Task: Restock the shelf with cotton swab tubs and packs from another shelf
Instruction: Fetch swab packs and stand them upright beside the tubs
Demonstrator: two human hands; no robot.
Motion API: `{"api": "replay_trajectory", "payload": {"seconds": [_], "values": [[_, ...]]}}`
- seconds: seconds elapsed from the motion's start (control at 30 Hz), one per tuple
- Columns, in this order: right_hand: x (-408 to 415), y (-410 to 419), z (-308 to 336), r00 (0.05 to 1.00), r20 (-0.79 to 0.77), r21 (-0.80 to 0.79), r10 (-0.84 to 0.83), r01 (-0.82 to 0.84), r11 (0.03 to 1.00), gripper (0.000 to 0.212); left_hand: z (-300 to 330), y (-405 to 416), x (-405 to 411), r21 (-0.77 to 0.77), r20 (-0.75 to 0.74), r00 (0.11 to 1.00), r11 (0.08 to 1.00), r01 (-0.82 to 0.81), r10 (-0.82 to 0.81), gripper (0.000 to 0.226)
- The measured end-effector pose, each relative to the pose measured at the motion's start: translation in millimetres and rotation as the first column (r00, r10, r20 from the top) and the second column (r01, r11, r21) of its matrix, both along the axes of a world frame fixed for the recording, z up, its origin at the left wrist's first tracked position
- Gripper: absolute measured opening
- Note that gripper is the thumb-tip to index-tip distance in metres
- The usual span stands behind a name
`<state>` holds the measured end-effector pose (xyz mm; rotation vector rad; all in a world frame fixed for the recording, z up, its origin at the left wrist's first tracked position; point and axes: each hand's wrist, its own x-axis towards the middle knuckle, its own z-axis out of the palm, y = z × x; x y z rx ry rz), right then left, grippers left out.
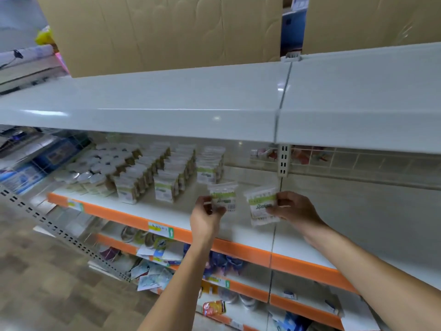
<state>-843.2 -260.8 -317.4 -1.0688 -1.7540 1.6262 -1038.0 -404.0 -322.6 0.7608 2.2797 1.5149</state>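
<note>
Left hand [205, 215] pinches one swab pack [224, 196]; right hand [292, 207] grips another pack [262, 206] above the shelf [181, 217]; filled tubs [95, 173] stand left.

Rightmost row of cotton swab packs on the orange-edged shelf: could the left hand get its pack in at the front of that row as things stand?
Probably yes. The left hand holds its cotton swab pack just in front of the rightmost row, with only bare shelf between. The right hand and its pack sit off to the side.
</note>
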Motion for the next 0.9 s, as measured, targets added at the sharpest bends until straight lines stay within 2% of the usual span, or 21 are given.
{"api": "replay_trajectory", "payload": {"seconds": [0.27,0.47,0.63,0.9], "values": [[-75,-31,-8,0.999,-0.05,-0.005,0.007,-0.007,1.0,0.028,-12,-5,-70,-0.016,-0.042,0.999,1.0,-0.012,0.011,0.036],[-104,-47,-12,0.996,-0.087,-0.042,-0.025,0.021,0.999,0.032,-29,5,-101,-0.051,-0.151,0.988,0.999,0.016,-0.024,0.026],[-114,-53,-11,0.995,-0.079,-0.03,-0.055,0.053,0.998,0.031,-37,18,-112,-0.037,-0.119,0.991,0.997,0.063,-0.066,0.018],[-122,-51,-9,0.993,-0.059,-0.009,-0.102,0.102,0.995,0.028,-43,36,-118,-0.078,-0.115,0.992,0.996,0.039,-0.048,0.016]]}}
